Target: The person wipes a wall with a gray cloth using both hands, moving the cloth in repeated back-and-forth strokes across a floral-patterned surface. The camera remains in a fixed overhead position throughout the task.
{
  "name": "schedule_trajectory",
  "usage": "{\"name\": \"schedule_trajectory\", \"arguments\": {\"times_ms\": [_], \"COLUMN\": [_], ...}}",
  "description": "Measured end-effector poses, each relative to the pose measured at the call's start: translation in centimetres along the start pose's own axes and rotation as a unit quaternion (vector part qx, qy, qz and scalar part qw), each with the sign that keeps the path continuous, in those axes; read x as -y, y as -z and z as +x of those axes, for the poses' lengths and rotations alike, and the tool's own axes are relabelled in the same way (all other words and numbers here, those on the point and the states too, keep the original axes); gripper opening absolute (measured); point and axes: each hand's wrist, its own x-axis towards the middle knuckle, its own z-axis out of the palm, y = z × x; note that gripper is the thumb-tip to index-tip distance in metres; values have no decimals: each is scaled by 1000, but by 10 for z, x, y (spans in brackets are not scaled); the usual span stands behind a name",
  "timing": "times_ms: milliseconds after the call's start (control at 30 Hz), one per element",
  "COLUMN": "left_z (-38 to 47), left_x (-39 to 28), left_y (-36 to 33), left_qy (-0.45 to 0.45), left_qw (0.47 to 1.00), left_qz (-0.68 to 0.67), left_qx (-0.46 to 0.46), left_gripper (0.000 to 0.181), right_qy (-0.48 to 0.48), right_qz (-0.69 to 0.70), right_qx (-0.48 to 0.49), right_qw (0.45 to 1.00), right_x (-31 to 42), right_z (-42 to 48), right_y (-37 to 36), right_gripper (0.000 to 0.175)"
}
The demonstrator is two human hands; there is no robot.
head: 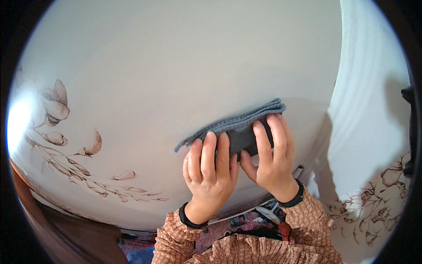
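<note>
Before me spreads a pale surface (148,72) with a brown floral print at its left and lower left. A folded grey-blue cloth (230,122) lies against it, slanting up to the right, with a darker grey face towards me. The fingers of my left hand (207,168) rest on the cloth's lower left part, spread over its near edge. My right hand (272,158) presses on its right part, fingertips close to the folded layers, thumb near the left hand. The undersides of both palms are hidden.
A white draped fabric (359,109) with printed flowers hangs at the right. Dark brown fabric (75,227) lies at the lower left. Below the surface's near edge are a pinkish carpet (216,232), a blue item (140,255) and mixed small things. A black object stands at the far right edge.
</note>
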Motion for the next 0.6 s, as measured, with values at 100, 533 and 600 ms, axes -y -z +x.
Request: {"name": "schedule_trajectory", "arguments": {"times_ms": [100, 533, 600], "left_z": [17, 29, 40], "left_x": [-2, -28, -27], "left_y": [-1, -12, -12], "left_qy": [0, -18, -7], "left_qw": [1000, 1000, 999], "left_qz": [-17, -12, -34], "left_qx": [-9, -2, -9], "left_gripper": [47, 49, 50], "right_qy": [-16, -3, -11], "right_qz": [-28, 27, 19], "right_qx": [18, -19, -9], "right_qw": [999, 999, 1000], "right_x": [-12, -36, -43], "right_z": [12, 11, 23], "right_y": [3, 10, 9], "right_gripper": [50, 53, 53]}}
